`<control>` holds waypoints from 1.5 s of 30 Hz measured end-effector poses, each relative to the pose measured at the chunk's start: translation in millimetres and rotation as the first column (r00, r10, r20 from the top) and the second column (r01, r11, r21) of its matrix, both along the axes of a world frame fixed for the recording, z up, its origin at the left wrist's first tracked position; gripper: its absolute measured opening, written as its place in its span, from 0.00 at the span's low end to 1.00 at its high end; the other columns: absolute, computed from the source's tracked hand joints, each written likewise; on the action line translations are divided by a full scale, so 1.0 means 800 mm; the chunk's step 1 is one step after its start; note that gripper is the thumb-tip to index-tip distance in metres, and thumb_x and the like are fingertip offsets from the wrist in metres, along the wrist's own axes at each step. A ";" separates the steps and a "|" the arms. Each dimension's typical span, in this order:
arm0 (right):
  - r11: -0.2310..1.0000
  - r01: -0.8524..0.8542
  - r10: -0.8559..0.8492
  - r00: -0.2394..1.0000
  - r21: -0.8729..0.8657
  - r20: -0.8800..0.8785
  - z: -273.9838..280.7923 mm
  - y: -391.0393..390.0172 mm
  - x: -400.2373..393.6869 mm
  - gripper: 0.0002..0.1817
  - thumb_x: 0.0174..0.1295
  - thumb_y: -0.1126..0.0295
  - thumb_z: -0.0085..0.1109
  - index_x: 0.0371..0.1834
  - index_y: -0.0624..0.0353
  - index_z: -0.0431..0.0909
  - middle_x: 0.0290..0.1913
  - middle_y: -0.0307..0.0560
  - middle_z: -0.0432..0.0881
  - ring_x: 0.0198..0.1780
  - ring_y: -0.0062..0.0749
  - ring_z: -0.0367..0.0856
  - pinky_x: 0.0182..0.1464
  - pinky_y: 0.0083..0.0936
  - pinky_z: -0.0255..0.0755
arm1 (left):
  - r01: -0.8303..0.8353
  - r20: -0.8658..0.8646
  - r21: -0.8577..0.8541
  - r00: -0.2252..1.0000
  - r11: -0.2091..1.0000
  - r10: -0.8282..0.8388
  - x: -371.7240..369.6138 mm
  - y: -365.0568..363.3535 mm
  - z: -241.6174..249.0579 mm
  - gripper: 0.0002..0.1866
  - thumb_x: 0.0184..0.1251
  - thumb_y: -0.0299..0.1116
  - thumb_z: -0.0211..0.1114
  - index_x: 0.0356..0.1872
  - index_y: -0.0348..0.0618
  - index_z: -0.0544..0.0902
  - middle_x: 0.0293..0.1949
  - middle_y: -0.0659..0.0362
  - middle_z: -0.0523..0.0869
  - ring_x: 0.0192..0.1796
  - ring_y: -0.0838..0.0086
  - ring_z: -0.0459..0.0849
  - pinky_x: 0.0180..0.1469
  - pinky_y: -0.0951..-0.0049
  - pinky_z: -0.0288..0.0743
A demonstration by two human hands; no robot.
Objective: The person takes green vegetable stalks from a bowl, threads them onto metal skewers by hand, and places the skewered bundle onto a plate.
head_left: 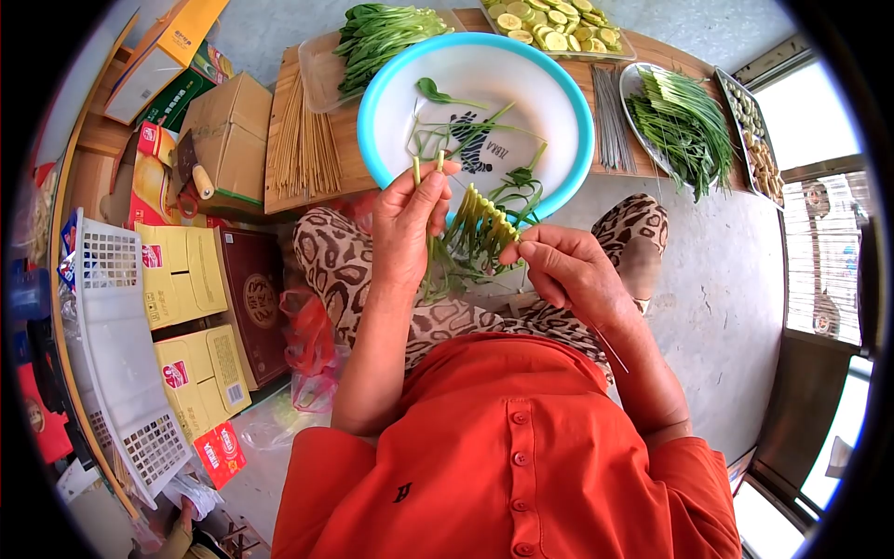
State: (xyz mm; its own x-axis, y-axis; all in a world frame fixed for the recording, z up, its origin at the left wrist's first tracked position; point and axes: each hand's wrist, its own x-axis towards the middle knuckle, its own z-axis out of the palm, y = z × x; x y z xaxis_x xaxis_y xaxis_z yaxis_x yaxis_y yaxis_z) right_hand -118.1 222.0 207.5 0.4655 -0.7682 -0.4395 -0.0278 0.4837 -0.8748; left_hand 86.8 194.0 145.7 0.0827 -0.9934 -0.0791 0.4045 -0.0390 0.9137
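My left hand [414,219] pinches a couple of leafy green stems, their pale cut ends sticking up above the fingers. My right hand [568,265] is closed around a thin metal skewer [610,347], whose tail shows below the wrist. A row of green vegetable stems [480,216] is threaded side by side on it, leaves hanging down over my lap. Both hands are just in front of a white basin [521,84] with a blue rim, which holds a few loose green stems and leaves [438,93].
On the wooden table lie bamboo skewers [303,140], metal skewers [612,116], a container of leafy greens [386,42], a tray of sliced squash [559,26], a plate of long greens [680,126] and another tray [754,140]. Boxes [191,279] and a cleaver [194,163] are at left.
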 end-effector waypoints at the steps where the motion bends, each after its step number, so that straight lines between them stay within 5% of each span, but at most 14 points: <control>1: 1.000 0.000 0.000 1.000 -0.001 -0.003 0.000 0.000 0.000 0.14 0.72 0.63 0.49 0.40 0.61 0.81 0.14 0.29 0.63 0.15 0.12 0.56 0.19 0.14 0.47 | -0.007 0.001 -0.004 1.000 1.000 0.007 0.000 0.000 0.000 0.10 0.71 0.34 0.61 0.45 0.40 0.85 0.27 0.70 0.77 0.23 0.89 0.67 0.22 0.87 0.59; 15: 1.000 -0.008 0.008 1.000 -0.005 -0.008 -0.004 0.002 -0.001 0.14 0.72 0.63 0.49 0.40 0.61 0.81 0.14 0.28 0.63 0.15 0.11 0.56 0.20 0.14 0.47 | -0.008 0.128 -0.098 0.992 0.995 0.020 0.011 0.000 -0.007 0.11 0.70 0.32 0.62 0.46 0.37 0.84 0.29 0.69 0.78 0.25 0.87 0.67 0.26 0.84 0.59; 24: 1.000 -0.007 0.007 1.000 0.017 -0.011 0.001 -0.006 0.001 0.14 0.72 0.63 0.48 0.41 0.60 0.81 0.13 0.29 0.63 0.15 0.12 0.56 0.20 0.14 0.47 | 0.133 0.243 -0.101 0.964 0.986 -0.105 0.006 0.003 -0.011 0.10 0.69 0.30 0.62 0.45 0.35 0.85 0.29 0.68 0.78 0.26 0.87 0.68 0.27 0.84 0.61; 27: 1.000 -0.006 0.007 1.000 0.015 -0.023 0.000 -0.007 0.001 0.14 0.72 0.63 0.47 0.42 0.60 0.81 0.14 0.29 0.63 0.15 0.12 0.56 0.19 0.14 0.47 | 0.130 0.324 -0.172 0.944 0.977 -0.068 0.007 -0.002 -0.016 0.12 0.70 0.32 0.62 0.47 0.36 0.85 0.29 0.68 0.77 0.26 0.87 0.68 0.27 0.84 0.61; 29: 1.000 -0.007 0.008 1.000 0.018 -0.024 0.000 -0.007 0.000 0.14 0.72 0.63 0.47 0.42 0.60 0.81 0.14 0.29 0.63 0.15 0.12 0.56 0.19 0.14 0.48 | 0.051 0.438 -0.328 0.893 0.943 0.104 0.009 -0.008 -0.019 0.14 0.70 0.35 0.62 0.49 0.37 0.85 0.31 0.68 0.77 0.28 0.88 0.68 0.28 0.85 0.60; 30: 1.000 -0.001 0.002 1.000 0.020 -0.020 -0.001 -0.007 -0.001 0.14 0.72 0.63 0.47 0.42 0.60 0.81 0.14 0.29 0.63 0.15 0.12 0.56 0.20 0.14 0.48 | 0.051 0.438 -0.328 0.893 0.943 0.103 0.012 -0.006 -0.017 0.14 0.70 0.35 0.62 0.49 0.37 0.85 0.31 0.68 0.77 0.28 0.88 0.68 0.28 0.85 0.60; 32: 1.000 0.006 -0.006 1.000 0.023 -0.018 -0.001 -0.006 -0.002 0.14 0.72 0.63 0.47 0.42 0.60 0.81 0.14 0.29 0.63 0.15 0.12 0.56 0.20 0.14 0.48 | -0.072 0.435 -0.035 0.897 0.997 0.081 0.020 -0.001 -0.005 0.15 0.71 0.37 0.62 0.50 0.39 0.84 0.32 0.68 0.74 0.29 0.88 0.66 0.29 0.85 0.58; 33: 1.000 0.014 -0.013 1.000 0.020 -0.015 -0.002 -0.005 -0.002 0.14 0.72 0.64 0.47 0.42 0.61 0.81 0.14 0.29 0.63 0.15 0.12 0.57 0.20 0.14 0.48 | -0.052 0.467 -0.096 0.880 0.994 0.091 0.024 -0.003 -0.013 0.17 0.72 0.39 0.60 0.55 0.40 0.82 0.31 0.69 0.71 0.28 0.88 0.64 0.29 0.84 0.56; 40: 1.000 0.018 -0.018 1.000 0.008 0.008 -0.009 -0.003 -0.002 0.14 0.72 0.64 0.48 0.42 0.61 0.81 0.14 0.29 0.63 0.15 0.12 0.56 0.19 0.14 0.47 | 0.058 0.123 -0.001 0.991 0.998 -0.058 0.017 -0.001 0.000 0.20 0.75 0.41 0.56 0.59 0.39 0.77 0.28 0.70 0.73 0.25 0.86 0.64 0.27 0.83 0.55; 45: 1.000 0.004 -0.004 1.000 -0.003 0.026 -0.009 -0.001 0.001 0.14 0.72 0.64 0.48 0.42 0.61 0.81 0.14 0.29 0.64 0.15 0.11 0.57 0.19 0.13 0.47 | 0.018 0.043 -0.017 0.999 1.000 -0.018 0.015 -0.001 -0.009 0.11 0.73 0.36 0.58 0.48 0.40 0.78 0.31 0.66 0.79 0.24 0.86 0.69 0.24 0.84 0.58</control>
State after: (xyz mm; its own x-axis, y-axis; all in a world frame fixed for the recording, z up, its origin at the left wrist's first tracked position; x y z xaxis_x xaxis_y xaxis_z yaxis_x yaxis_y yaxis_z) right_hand -117.3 220.8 200.4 0.4734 -0.7716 -0.4249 -0.0028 0.4810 -0.8767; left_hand 99.1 192.8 138.5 0.0676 -0.9960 -0.0584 0.3647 -0.0298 0.9306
